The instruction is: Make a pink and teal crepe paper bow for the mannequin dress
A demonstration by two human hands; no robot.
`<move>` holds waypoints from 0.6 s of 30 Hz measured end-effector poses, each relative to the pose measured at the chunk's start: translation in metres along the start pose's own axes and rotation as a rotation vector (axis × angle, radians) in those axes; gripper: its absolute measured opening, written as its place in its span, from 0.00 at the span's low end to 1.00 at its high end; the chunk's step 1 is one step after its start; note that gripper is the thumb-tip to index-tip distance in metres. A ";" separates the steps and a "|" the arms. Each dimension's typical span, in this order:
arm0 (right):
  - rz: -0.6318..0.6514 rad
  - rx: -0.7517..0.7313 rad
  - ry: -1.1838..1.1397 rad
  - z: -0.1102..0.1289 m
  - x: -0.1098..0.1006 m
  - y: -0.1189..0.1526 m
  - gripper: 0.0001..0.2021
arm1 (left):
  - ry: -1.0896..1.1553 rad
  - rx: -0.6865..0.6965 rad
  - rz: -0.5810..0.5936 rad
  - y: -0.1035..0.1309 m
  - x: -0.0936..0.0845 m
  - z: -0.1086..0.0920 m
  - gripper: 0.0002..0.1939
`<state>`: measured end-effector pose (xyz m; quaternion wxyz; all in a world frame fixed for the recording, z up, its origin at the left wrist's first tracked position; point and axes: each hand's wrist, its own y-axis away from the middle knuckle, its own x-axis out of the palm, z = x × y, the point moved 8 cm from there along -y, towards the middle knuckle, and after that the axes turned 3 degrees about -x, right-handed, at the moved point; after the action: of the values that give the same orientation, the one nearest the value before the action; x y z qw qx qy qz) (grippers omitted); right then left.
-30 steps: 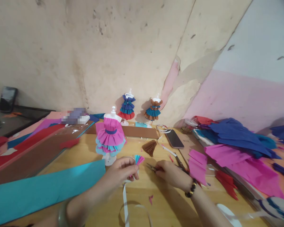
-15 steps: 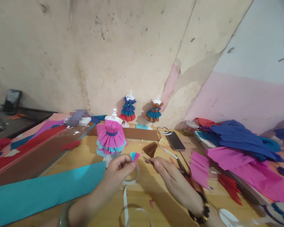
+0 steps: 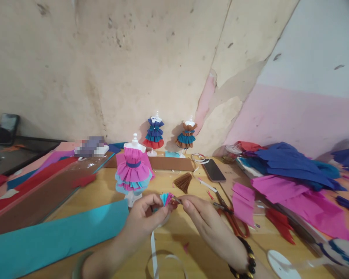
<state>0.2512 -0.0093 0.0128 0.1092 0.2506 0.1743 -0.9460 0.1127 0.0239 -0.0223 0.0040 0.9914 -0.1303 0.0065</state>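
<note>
Evidently we are at a close, fiddly step: our left hand [image 3: 149, 213] pinches a small pleated fan [image 3: 164, 198] between thumb and fingers, just below the centre of the frame, while our right hand [image 3: 208, 221], just to its right, is closed on a slim metal tool [image 3: 177, 200] whose tip is at the fan's pink side; we cannot tell whether they touch, nor quite what tool it is. As we judge it, the next move calls for a steady left pinch and a light, exact touch, so that the folds stay crisp; the fan looks like thin creased paper, part turquoise and part pink. Left of centre stands a white dress form [image 3: 135, 141] in a ruffled pink dress [image 3: 133, 173], banded dark blue, with pale blue frills beneath; a brown pleated piece [image 3: 182, 182] lies right of centre; a smooth turquoise strip [image 3: 61, 236] spreads across the lower left, and orange-handled scissors [image 3: 228, 212] rest on the wooden table [image 3: 133, 254], beyond our right hand.
</note>
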 end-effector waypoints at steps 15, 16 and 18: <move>-0.001 -0.054 -0.034 0.014 0.000 -0.001 0.17 | -0.008 0.064 -0.017 0.002 0.000 -0.009 0.13; -0.002 -0.057 -0.038 0.014 0.000 0.000 0.17 | -0.009 0.063 -0.017 0.002 0.000 -0.010 0.14; -0.008 -0.064 -0.038 0.015 0.000 0.000 0.17 | -0.017 0.060 -0.020 0.002 0.001 -0.010 0.15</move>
<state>0.2450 -0.0149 0.0250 0.1167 0.2284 0.2036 -0.9448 0.1130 0.0217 -0.0123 -0.0269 0.9924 -0.1201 0.0020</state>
